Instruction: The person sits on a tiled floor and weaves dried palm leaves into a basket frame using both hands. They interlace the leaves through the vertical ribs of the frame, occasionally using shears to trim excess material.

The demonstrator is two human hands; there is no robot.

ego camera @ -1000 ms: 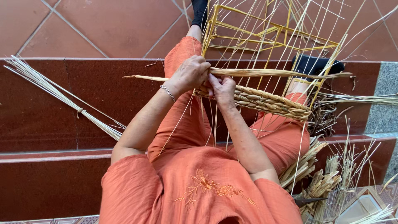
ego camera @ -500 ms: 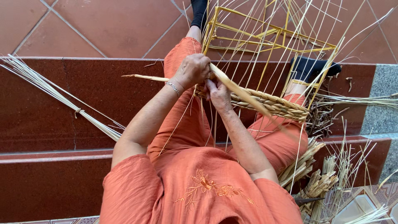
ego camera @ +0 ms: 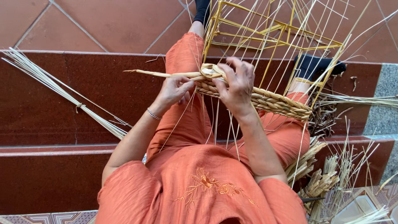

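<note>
Two hands on a basket rim

I see my left hand (ego camera: pixel 174 92) pinching the straw strand (ego camera: pixel 166 74) — my right hand (ego camera: pixel 237 85) grips the woven rim (ego camera: pixel 269 101)

Thin upright stakes (ego camera: pixel 265 54) and yellow frame (ego camera: pixel 286 33) crowding the front; open steps (ego camera: pixel 62 95) leftward.

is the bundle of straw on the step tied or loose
Tied. A knot cinches the straw bundle mid-length on the red step; its stalks fan out at both ends.

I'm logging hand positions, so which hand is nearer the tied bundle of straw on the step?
Left. The left hand grips the strand on the bundle's side; the right hand is farther, on the woven braid.
</note>
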